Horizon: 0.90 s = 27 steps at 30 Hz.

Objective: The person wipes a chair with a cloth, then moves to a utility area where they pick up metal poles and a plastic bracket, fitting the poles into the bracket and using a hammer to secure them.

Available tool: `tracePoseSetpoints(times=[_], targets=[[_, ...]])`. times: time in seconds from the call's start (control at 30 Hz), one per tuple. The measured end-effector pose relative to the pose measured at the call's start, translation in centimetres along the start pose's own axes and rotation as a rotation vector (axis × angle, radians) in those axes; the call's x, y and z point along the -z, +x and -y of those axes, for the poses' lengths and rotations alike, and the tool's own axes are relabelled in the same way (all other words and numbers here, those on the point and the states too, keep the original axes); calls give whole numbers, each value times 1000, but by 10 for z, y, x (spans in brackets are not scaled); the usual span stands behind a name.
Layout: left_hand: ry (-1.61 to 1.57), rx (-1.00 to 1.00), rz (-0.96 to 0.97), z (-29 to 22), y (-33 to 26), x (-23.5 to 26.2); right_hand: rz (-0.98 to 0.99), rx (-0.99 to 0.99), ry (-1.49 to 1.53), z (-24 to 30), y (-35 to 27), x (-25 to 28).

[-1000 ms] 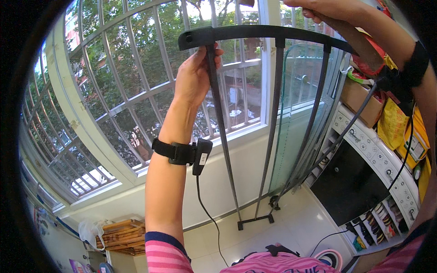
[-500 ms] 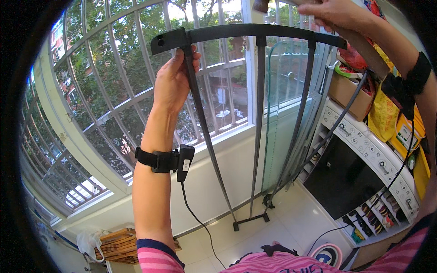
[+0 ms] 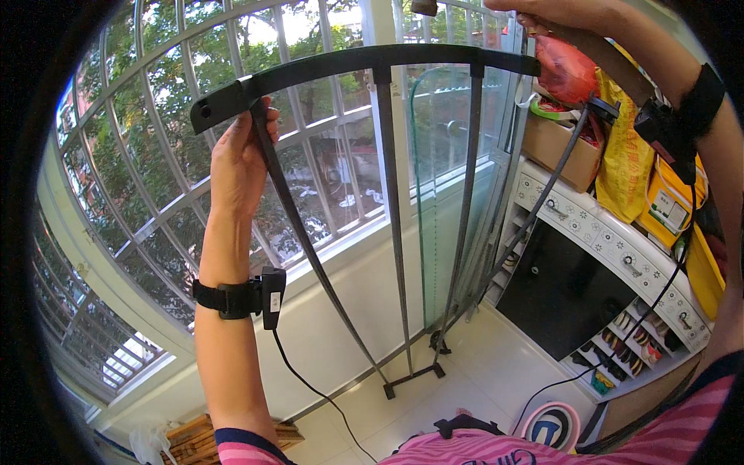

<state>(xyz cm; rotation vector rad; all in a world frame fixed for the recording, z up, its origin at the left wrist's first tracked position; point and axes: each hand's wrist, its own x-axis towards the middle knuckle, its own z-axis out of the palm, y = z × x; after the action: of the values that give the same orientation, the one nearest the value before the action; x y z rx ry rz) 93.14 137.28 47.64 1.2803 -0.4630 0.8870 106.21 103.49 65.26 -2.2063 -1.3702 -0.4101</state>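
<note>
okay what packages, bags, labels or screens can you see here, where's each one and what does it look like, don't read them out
Cardboard box: brown, open, on the white appliance at right.
Yellow bag: tall printed plastic, right of the box.
Red bag: crumpled, above the box.
Label: small white printed rectangle on a yellow package, far right.
Screens: none visible.
</note>
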Motion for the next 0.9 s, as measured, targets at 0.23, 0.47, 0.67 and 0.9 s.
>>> tracePoseSetpoints(times=[0.23, 0.47, 0.67, 0.9], targets=[[37, 1, -27, 2, 1, -5, 51, 63, -74, -49, -8, 8], [32, 15, -10, -1, 2, 1, -78, 125, -199, -66, -1, 9], [-50, -1, 9, 2, 3, 4, -156, -77, -74, -14, -1, 8], [36, -2, 10, -1, 1, 4, -43, -49, 10, 28, 2, -36]])
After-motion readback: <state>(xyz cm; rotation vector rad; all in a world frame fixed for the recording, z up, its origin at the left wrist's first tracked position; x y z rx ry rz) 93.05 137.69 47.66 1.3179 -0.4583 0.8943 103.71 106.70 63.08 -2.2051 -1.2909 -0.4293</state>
